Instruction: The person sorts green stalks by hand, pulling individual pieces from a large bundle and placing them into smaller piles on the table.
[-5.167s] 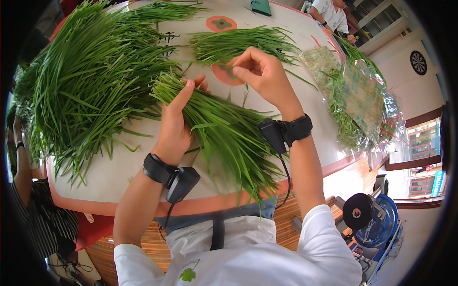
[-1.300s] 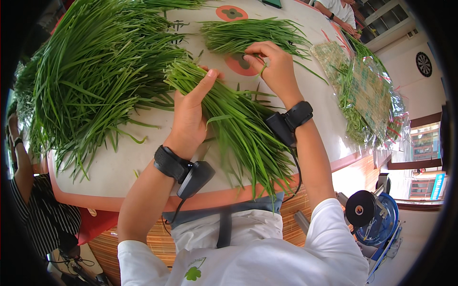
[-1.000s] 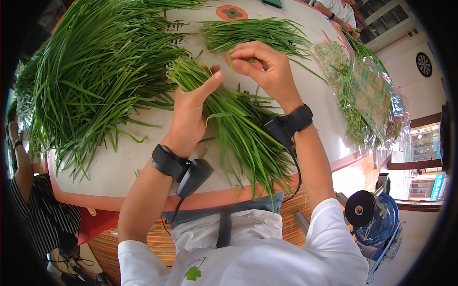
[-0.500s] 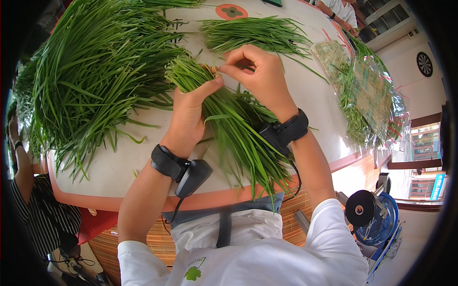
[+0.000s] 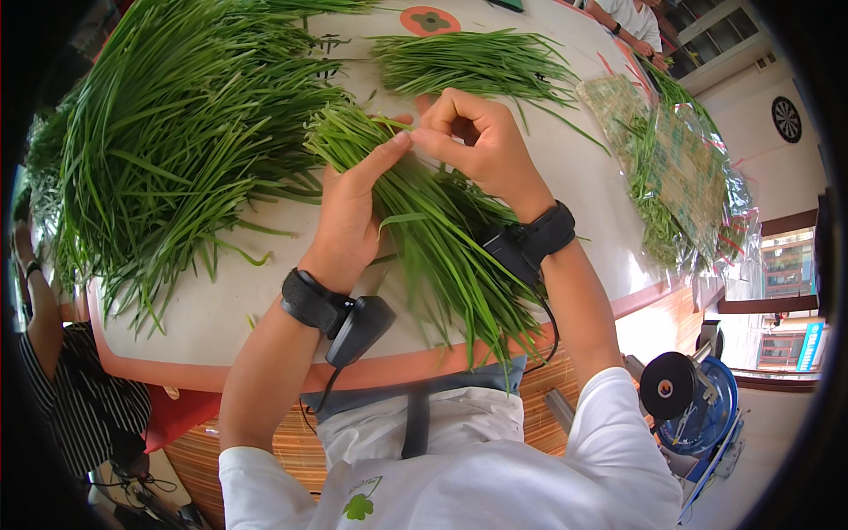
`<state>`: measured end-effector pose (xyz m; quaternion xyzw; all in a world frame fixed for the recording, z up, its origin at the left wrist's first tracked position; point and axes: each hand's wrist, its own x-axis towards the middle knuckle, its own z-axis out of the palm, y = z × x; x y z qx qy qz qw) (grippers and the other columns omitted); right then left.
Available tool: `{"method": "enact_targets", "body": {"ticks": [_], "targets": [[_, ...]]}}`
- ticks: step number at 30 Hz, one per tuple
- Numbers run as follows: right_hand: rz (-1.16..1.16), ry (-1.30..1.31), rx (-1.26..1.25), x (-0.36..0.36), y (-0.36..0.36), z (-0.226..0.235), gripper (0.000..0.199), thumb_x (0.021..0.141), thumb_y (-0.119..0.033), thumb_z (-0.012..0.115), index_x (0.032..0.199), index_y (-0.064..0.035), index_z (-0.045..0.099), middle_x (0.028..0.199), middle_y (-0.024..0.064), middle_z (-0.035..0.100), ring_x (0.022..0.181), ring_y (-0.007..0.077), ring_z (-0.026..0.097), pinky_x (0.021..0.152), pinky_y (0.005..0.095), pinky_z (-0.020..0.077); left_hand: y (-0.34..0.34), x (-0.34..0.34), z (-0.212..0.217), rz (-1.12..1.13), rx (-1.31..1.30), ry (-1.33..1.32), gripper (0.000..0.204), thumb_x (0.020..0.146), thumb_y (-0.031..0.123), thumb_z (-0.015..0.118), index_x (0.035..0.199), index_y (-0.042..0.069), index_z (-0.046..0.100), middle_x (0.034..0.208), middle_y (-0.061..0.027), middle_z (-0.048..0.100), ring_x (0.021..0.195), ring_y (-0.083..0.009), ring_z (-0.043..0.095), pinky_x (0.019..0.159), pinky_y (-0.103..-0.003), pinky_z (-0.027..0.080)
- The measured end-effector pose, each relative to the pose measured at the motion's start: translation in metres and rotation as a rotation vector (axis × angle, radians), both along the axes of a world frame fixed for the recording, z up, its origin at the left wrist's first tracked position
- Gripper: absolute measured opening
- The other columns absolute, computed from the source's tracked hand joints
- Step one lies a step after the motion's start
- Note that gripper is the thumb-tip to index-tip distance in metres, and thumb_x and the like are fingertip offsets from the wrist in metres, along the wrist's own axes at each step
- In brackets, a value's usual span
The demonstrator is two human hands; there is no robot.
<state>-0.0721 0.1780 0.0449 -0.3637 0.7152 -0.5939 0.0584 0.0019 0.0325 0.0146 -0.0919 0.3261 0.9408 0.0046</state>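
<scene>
My left hand (image 5: pixel 349 208) is closed around a bunch of garlic chives (image 5: pixel 442 238), its thumb laid across the stalks near their pale cut ends. The long leaves trail down to the right, over the table's near edge. Close against the left thumb tip, my right hand (image 5: pixel 477 146) pinches with thumb and curled forefinger at the end of a thin chive stalk from the bunch. Its other fingers are partly hidden. Both wrists wear black straps with small black boxes.
A big heap of garlic chives (image 5: pixel 177 150) covers the white table's (image 5: pixel 291 344) left side. A smaller pile (image 5: pixel 473 62) lies beyond my hands. Plastic-bagged greens (image 5: pixel 680 185) lie at the right edge. Other people work at far right (image 5: pixel 632 26) and left (image 5: pixel 75 380).
My right hand has shifted slightly, its fingertips now nearer the left thumb tip and its forefinger more curled. The bunch in my left hand stays almost where it was.
</scene>
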Motion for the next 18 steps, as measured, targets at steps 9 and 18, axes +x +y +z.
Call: {"method": "enact_targets", "body": {"ticks": [9,18], "targets": [[-0.054,-0.002,0.061,-0.009,0.002,-0.009,0.012,0.089,-0.012,0.063,0.084,-0.0012,0.063,0.088,0.0036,0.066,0.074,0.011,0.061,0.068,0.0248,0.0484,-0.004,0.002,0.001,-0.049,0.024,-0.001,0.016,0.09,0.012,0.063,0.104,0.006,0.058,0.101,-0.0069,0.064,0.086,-0.0166,0.064,0.072,-0.031,0.055],[-0.295,0.74,0.618,-0.032,0.015,-0.04,0.04,0.075,0.002,0.061,0.113,-0.0077,0.061,0.134,0.0063,0.052,0.12,0.0295,0.046,0.094,0.04,0.0421,-0.003,0.001,-0.003,-0.031,0.092,-0.053,0.014,0.088,0.009,0.062,0.1,0.007,0.058,0.095,-0.0039,0.063,0.089,-0.0165,0.06,0.075,-0.031,0.052]]}}
